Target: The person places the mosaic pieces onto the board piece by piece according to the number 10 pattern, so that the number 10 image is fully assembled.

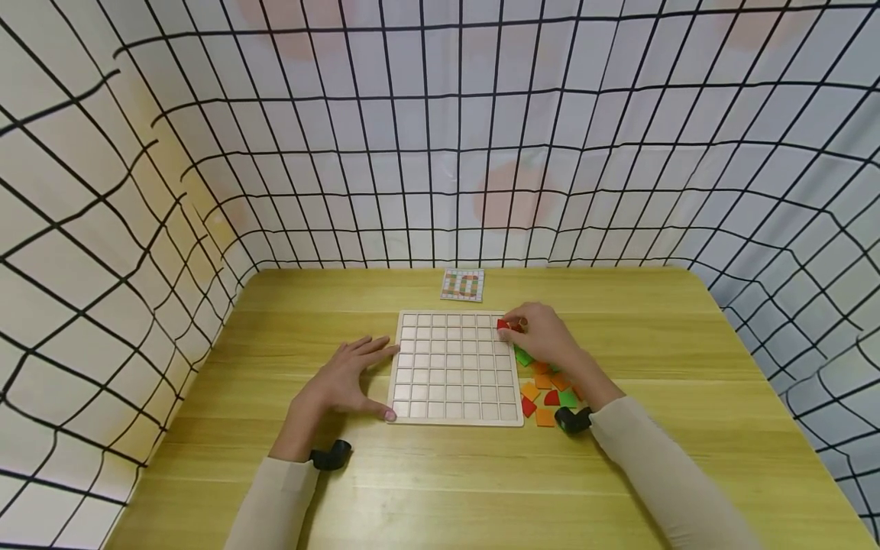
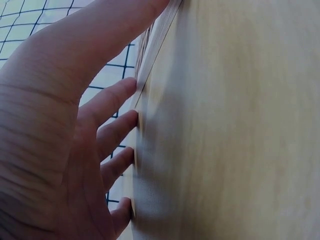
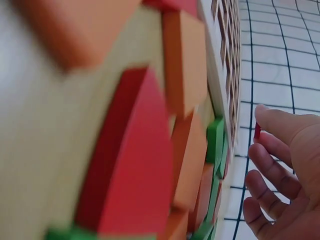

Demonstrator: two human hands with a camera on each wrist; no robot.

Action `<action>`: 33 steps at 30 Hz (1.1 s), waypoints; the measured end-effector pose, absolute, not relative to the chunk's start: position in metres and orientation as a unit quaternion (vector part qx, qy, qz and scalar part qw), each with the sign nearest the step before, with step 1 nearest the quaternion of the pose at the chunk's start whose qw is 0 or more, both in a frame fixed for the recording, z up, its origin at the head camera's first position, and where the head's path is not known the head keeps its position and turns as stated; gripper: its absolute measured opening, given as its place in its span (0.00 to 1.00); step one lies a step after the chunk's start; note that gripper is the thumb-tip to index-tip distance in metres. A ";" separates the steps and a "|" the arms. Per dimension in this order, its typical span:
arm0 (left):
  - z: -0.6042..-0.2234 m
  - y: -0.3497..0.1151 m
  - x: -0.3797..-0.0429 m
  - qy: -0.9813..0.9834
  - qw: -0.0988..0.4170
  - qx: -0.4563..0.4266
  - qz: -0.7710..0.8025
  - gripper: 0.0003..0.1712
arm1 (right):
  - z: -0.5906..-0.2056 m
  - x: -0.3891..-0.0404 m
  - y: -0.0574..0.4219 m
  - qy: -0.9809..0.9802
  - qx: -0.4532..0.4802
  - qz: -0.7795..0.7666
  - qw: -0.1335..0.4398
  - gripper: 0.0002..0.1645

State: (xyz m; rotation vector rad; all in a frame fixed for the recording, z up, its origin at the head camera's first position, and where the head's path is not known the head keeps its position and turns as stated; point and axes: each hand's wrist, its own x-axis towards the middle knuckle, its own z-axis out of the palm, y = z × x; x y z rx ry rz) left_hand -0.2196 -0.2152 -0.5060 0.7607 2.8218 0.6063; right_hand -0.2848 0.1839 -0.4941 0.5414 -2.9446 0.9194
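A pale wooden grid board (image 1: 457, 368) lies flat on the table. My left hand (image 1: 344, 376) is spread at its left edge, the thumb touching the near left corner and the fingertips against the side. In the left wrist view the fingers of the left hand (image 2: 107, 132) are extended along the board's edge. My right hand (image 1: 543, 333) pinches a red piece (image 1: 503, 325) between thumb and forefinger over the board's far right corner. The right wrist view shows that red piece (image 3: 257, 131) as a thin sliver in the fingertips; its full shape is hidden.
Several loose orange, green and red pieces (image 1: 545, 417) lie along the board's right side, under the right wrist. A small card with a coloured pattern (image 1: 462, 285) lies behind the board. Black wire mesh (image 1: 454, 122) stands around the table's back and sides.
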 end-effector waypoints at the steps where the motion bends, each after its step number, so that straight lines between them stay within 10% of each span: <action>1: -0.506 -0.215 -0.219 0.942 0.079 0.254 0.203 0.70 | -0.494 -0.285 0.181 -0.940 0.175 0.292 0.002 0.22; 33: -0.508 -0.217 -0.220 0.943 0.084 0.254 0.199 0.70 | -0.495 -0.287 0.148 -0.949 0.176 0.259 -0.037 0.19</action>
